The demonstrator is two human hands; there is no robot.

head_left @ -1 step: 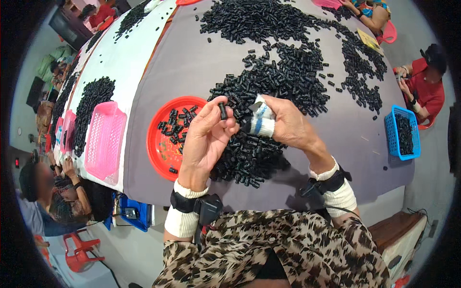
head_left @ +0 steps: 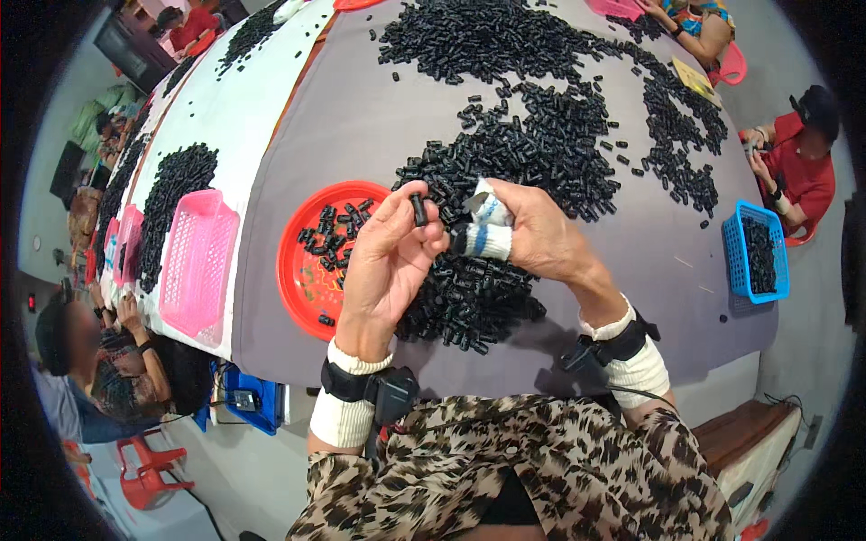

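— Head view first: what fills most of it?
— A grey table (head_left: 361,117) strewn with small black cylindrical parts, the thickest heap (head_left: 541,153) running from the far edge down to the person's hands.
— And beside that?
— A pink basket (head_left: 194,261) sits on a white cloth at the left; a round red tray (head_left: 302,270) with a few black parts lies just left of the hands; a blue basket (head_left: 753,252) stands at the right edge.
— The hands?
— The left hand (head_left: 388,270) is raised, palm up, fingers curled, pinching one black part (head_left: 419,209) upright between thumb and forefinger. The right hand (head_left: 541,239) is closed, with white taped fingertips (head_left: 483,225), touching the left fingers; whether it grips anything I cannot tell.
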